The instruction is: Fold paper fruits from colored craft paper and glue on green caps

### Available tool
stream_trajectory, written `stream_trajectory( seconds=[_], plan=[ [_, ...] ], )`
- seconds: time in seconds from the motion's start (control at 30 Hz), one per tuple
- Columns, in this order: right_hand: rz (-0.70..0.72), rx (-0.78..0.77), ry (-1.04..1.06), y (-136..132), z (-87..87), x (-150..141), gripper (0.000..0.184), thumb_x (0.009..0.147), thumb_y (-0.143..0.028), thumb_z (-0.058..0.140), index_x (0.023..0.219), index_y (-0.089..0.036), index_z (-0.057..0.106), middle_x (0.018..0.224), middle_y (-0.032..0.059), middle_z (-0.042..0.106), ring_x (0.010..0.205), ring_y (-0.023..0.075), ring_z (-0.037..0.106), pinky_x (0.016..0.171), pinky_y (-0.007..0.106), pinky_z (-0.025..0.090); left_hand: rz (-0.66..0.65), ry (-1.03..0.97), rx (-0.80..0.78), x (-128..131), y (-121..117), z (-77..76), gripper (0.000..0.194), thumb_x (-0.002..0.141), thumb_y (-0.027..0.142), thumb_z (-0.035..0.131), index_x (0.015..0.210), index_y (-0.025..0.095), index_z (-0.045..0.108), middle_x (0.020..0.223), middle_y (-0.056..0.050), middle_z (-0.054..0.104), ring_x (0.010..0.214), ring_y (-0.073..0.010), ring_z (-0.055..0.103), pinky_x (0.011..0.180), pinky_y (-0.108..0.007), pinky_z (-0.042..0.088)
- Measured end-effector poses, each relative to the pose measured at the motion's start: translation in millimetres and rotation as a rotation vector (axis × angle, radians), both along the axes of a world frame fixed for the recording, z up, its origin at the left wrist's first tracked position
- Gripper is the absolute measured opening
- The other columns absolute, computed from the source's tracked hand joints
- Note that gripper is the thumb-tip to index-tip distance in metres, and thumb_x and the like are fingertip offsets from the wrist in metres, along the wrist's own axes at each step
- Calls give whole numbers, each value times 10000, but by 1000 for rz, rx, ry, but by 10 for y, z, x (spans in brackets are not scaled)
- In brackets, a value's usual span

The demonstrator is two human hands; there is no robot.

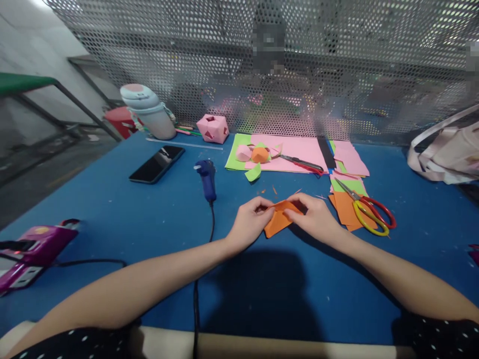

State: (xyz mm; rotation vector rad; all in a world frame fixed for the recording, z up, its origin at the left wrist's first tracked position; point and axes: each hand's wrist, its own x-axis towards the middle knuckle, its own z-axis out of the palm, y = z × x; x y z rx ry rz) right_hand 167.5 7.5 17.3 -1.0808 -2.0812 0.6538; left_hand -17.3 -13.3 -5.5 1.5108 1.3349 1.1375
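- You've got the orange paper piece (277,219) pinched between both hands, low over the blue table (112,209), just in front of the middle of the mat.
- Your left hand (250,222) is closed on the paper's upper left edge with thumb and fingertips; your right hand (316,215) is closed on the upper right part, fingers curled over the top. So both grips are shut on the same sheet.
- Looks to me like you're mid-fold, so my advice: line the edges up before you press, then run one thumb along the crease while the other hand pins the paper flat on the table. Folding in the air tends to give a wonky crease.
- Keep the pinch light near the corners, thin paper dents easily.
- The red-and-yellow scissors (368,209) sit on the stack of orange and green sheets (344,199), near your right hand, blades pointing up-left. Mind your wrist if you slide that way.
- The blue glue gun (207,179) lies beyond your left hand with its cord (195,294) running back under your left forearm. Can't tell if it's hot, so I'd treat it as hot and don't drag the cord.
- The half-made paper flower (258,153) is up on the pink sheet (295,152), well clear of your hands.
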Motion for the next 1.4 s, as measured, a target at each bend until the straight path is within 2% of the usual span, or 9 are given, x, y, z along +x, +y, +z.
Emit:
stream_trajectory(
  seconds=[0.13, 0.3, 0.43, 0.57, 0.67, 0.8, 0.97, 1.2, 1.4],
  plan=[
    [13, 32, 24, -1, -21, 1, 141, 831, -145, 511, 846, -191, 643, 811, 18, 663, 751, 142, 605, 691, 263, 455, -36, -62, -32, 33, 5, -27, 67, 736, 207, 583, 761, 156, 548, 763, 1, 618, 654, -108, 554, 602, -217, 440],
    [13, 74, 141, -50, -71, -60, 174, 829, -166, 550, 984, -205, 619, 928, 32, 663, 855, 157, 612, 786, 287, 476, -72, -129, -70, 60, -12, -11, 131, 666, 116, 566, 700, 175, 454, 732, 33, 557, 650, -93, 519, 590, -205, 411],
    [-33, -12, 184, -72, -110, -129, 316, 774, -163, 606, 1083, -212, 567, 1030, 42, 646, 970, 180, 605, 875, 327, 466, -41, -223, -112, 69, -35, 13, 146, 649, 111, 560, 687, 176, 435, 766, 28, 556, 703, -98, 533, 634, -212, 423],
    [-55, -188, 305, -91, -114, -173, 471, 756, -151, 603, 1204, -214, 471, 962, 25, 649, 855, 152, 633, 793, 294, 500, -40, -277, -130, 91, -76, 20, 173, 666, 138, 571, 656, 178, 403, 777, 22, 551, 735, -101, 543, 671, -221, 436],
    [-72, -217, 297, -93, -129, -170, 385, 739, -158, 610, 1114, -209, 543, 971, 25, 655, 872, 156, 632, 795, 295, 499, -32, -261, -148, 114, -100, 15, 196, 675, 156, 585, 643, 179, 393, 731, 31, 538, 698, -96, 537, 651, -215, 438],
    [-82, -149, 206, -74, -154, -125, 301, 735, -157, 610, 1029, -217, 605, 1022, 32, 658, 967, 183, 612, 835, 316, 481, -55, -276, -210, 126, -120, 32, 180, 697, 225, 628, 753, 182, 463, 684, 46, 549, 644, -100, 545, 620, -218, 456],
    [-37, -141, 128, -33, -150, -55, 353, 747, -155, 603, 1091, -230, 589, 1053, 20, 662, 978, 181, 611, 861, 322, 469, -135, -156, -181, 65, -140, 108, 279, 854, 360, 494, 1002, 161, 623, 1001, -54, 652, 900, -168, 592, 815, -273, 467],
    [-15, -153, 52, 2, -171, -25, 377, 747, -142, 596, 1111, -238, 586, 1065, 11, 667, 952, 174, 625, 859, 316, 470, -87, 105, -95, 33, -103, 131, 278, 871, 351, 479, 889, 162, 684, 849, -28, 668, 780, -158, 590, 723, -237, 465],
    [2, -174, 26, -19, -170, -17, 377, 746, -132, 588, 1104, -248, 595, 1067, 4, 675, 977, 182, 632, 878, 319, 463, -60, 91, -121, 32, -74, 56, 257, 828, 359, 538, 829, 149, 687, 804, -33, 678, 750, -161, 599, 689, -232, 460]
  ],
)
